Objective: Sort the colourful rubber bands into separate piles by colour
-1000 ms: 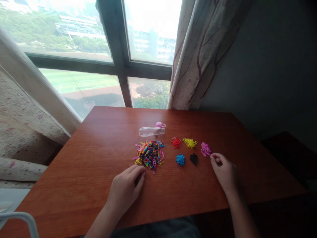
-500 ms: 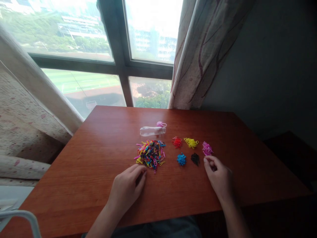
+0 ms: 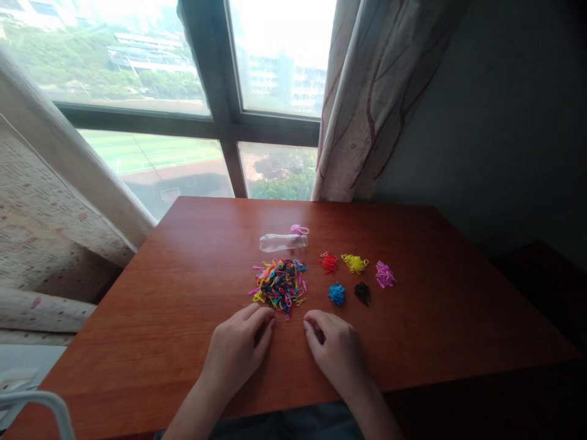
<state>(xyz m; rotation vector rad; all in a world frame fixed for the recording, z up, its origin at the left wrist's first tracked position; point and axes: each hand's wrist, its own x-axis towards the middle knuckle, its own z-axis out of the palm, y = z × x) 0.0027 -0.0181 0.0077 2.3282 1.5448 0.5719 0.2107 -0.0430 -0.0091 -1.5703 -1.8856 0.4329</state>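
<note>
A mixed heap of small plastic safety-pin-shaped clips [image 3: 279,284] in several colours lies on the brown table. My left hand [image 3: 239,342] rests at the heap's near edge, its fingers curled and thumb drawn in; whatever its fingertips may hold is hidden. Just right of the heap's near side, my right hand [image 3: 337,345] has its thumb and forefinger close together, with nothing visible in them. Sorted by colour to the right are a red pile [image 3: 328,263], a yellow pile [image 3: 354,264], a pink pile [image 3: 386,275], a blue pile [image 3: 336,294] and a black pile [image 3: 362,293].
Behind the heap a clear plastic bottle [image 3: 283,243] lies on its side, with a pink looped piece [image 3: 299,230] beyond it. The wooden table [image 3: 183,263] reaches to a window between curtains. A white curved bar [image 3: 46,397] stands at the lower left.
My right hand has moved left from beside the pink pile to the near right of the mixed heap. My left hand has barely shifted.
</note>
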